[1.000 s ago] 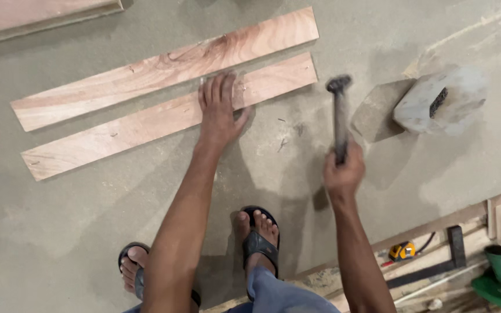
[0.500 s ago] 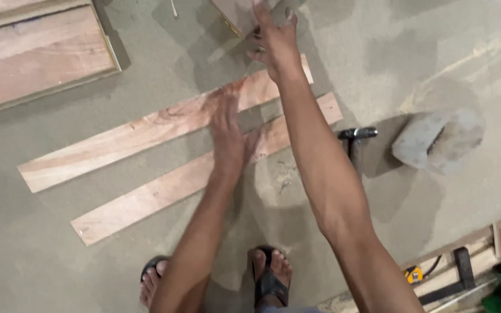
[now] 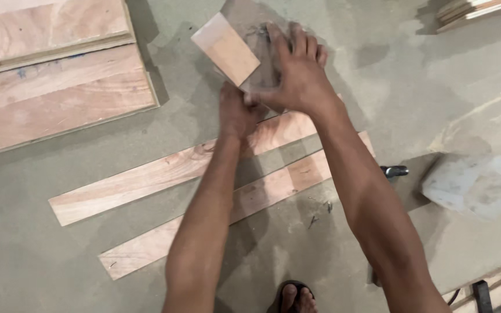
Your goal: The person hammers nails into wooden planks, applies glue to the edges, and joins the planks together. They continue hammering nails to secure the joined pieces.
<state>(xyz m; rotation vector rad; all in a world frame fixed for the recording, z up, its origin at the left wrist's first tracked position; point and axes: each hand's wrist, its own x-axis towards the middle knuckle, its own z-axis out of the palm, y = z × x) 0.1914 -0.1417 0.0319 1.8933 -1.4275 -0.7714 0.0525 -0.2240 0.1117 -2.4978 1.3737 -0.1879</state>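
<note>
Plywood sheets (image 3: 53, 75), stacked, far left. Two long wood strips (image 3: 175, 171) lie parallel on the concrete floor (image 3: 378, 75). Left hand (image 3: 236, 110), fingers curled shut on the lower edge of a small plywood offcut (image 3: 225, 49), probably to steady it. Right hand (image 3: 297, 75), fingers together, pressed flat beside the offcut. Hammer head (image 3: 395, 171) and stone block (image 3: 471, 185) lie right, within reach.

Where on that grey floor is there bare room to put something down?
Bare grey floor lies below the two long wooden strips, left of the arms, and between the stone block and the stacked boards at top right. It is crowded around both hands, left and right, at the small plywood piece.
</note>
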